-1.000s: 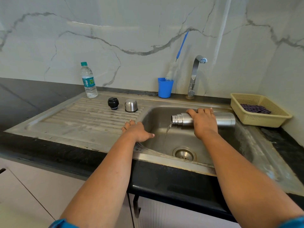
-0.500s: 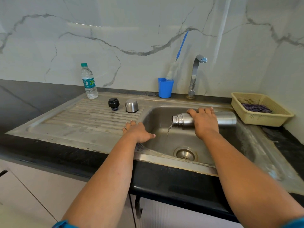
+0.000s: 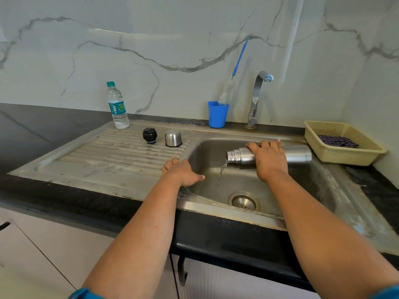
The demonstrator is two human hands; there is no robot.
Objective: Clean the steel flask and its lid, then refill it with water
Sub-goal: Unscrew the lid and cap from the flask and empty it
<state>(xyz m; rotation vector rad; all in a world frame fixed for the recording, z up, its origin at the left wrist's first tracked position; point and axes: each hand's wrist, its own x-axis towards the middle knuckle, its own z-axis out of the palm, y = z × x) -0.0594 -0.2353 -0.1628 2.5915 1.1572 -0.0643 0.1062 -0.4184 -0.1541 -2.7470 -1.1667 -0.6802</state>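
Little has changed over the last second: the right hand (image 3: 269,160) still grips the steel flask (image 3: 298,153) on its side over the sink (image 3: 207,152) at centre right, and a thin stream keeps trickling from its mouth. The emptying looks nearly done, so washing likely comes next. The left hand (image 3: 183,172) rests flat on the sink edge, holding nothing. The black stopper (image 3: 149,135) and steel cap (image 3: 173,138) wait on the drainboard.

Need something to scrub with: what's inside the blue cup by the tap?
A bottle brush stands in the blue cup: white bristles, blue handle leaning on the wall. The cup's opaque wall hides anything lower.
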